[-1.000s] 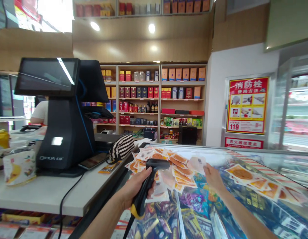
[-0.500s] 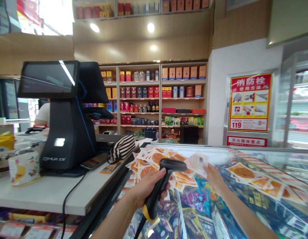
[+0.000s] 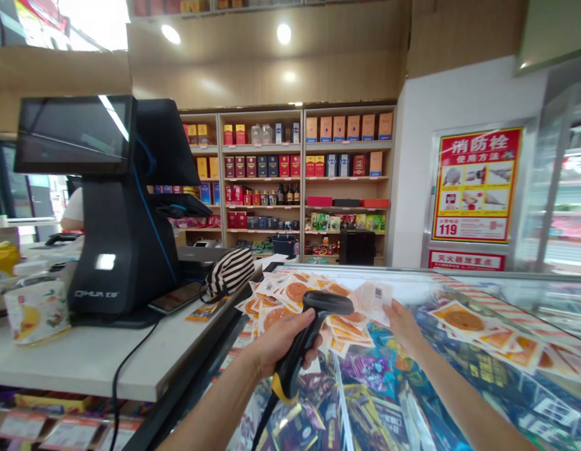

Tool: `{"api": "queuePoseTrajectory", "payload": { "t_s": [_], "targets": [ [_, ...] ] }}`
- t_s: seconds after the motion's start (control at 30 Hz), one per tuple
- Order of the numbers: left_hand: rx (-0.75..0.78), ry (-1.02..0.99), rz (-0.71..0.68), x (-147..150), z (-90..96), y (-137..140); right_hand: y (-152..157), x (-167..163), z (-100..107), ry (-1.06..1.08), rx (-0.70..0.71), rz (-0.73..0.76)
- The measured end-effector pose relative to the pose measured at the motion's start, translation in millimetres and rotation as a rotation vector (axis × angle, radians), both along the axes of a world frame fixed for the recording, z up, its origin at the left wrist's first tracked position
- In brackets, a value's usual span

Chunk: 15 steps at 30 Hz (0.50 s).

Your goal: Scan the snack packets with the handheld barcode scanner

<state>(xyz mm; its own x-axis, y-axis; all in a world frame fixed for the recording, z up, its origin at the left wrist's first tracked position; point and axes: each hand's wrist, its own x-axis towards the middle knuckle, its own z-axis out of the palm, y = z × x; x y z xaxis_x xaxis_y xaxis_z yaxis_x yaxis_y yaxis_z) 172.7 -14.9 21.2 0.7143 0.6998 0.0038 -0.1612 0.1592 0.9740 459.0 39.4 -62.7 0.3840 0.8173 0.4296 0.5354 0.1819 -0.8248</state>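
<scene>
My left hand (image 3: pixel 283 341) is wrapped round the grip of a black and yellow barcode scanner (image 3: pixel 328 303), its head pointing right. A cable trails down from the scanner's handle. Between the fingers of my right hand (image 3: pixel 405 327) is a pale packet (image 3: pixel 373 300), its barcode side up, just right of the scanner head. Beneath both hands spreads a pile of flat packets with orange round pictures (image 3: pixel 275 318), on the glass lid of a freezer. A second row of such packets (image 3: pixel 487 329) lies fanned out at the right.
On the white counter (image 3: pixel 130 357) at left stand a black checkout terminal (image 3: pixel 123 250), a striped pouch (image 3: pixel 231 272), a phone (image 3: pixel 176 298) and a white pouch bag (image 3: pixel 37 312). The freezer (image 3: pixel 365 401) holds colourful wrapped goods. Stocked shelves (image 3: pixel 262 150) line the back wall.
The view has shifted slightly, with the terminal now farther left and higher. Both hands keep their hold, and the scanner and packet stay in nearly the same place.
</scene>
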Motion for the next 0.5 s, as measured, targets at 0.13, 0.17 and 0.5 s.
{"api": "queuePoseTrajectory", "payload": {
  "t_s": [0.13, 0.17, 0.5],
  "targets": [
    [0.02, 0.024, -0.01, 1.6, 8.3, 1.3, -2.2, -0.3, 8.4, 0.0, -0.017, 0.005],
    [0.029, 0.023, -0.022, 3.1, 9.8, 1.0, -3.6, -1.9, 11.0, 0.012, -0.022, 0.011],
    [0.057, 0.028, -0.008, 11.5, 10.0, -1.6, -17.5, -0.1, 29.5, -0.33, -0.002, -0.235]
  ]
}}
